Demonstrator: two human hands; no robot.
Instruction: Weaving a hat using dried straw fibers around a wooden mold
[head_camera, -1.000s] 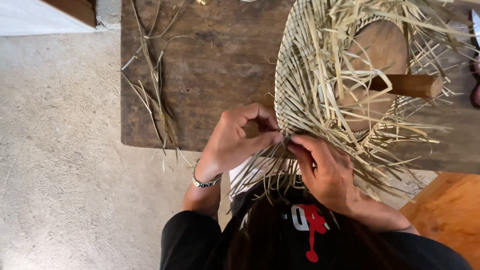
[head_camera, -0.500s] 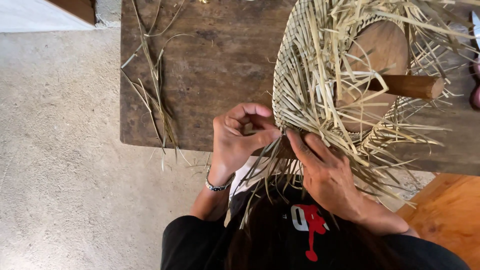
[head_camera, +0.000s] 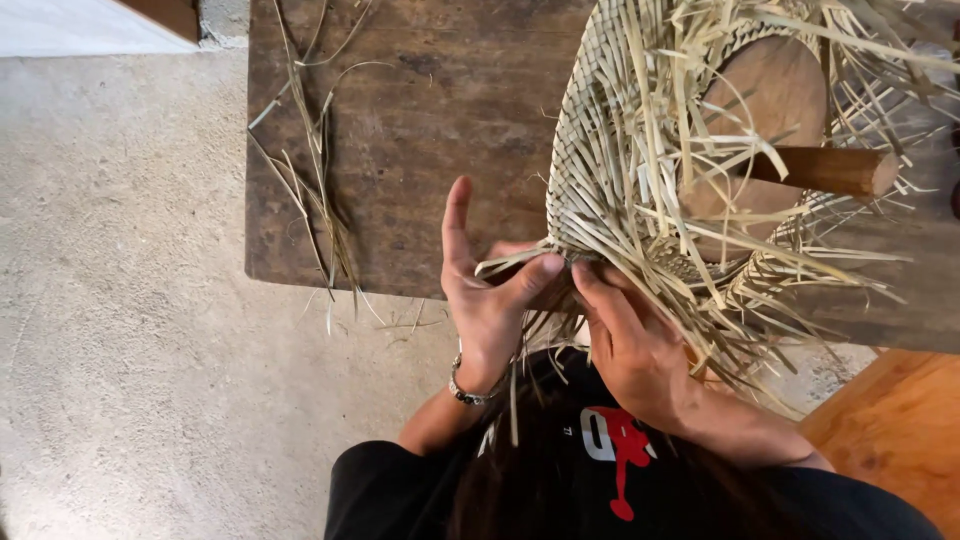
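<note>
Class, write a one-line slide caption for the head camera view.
Two hands, left and right, pinch straw strands at the rim of a half-woven straw hat on a wooden table.

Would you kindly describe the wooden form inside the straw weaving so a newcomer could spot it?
On the dark wooden table, look right to the half-woven straw piece. Inside its ring sits a rounded wooden block with a handle: smooth solid wood, unlike the loose pale strands around it.
</note>
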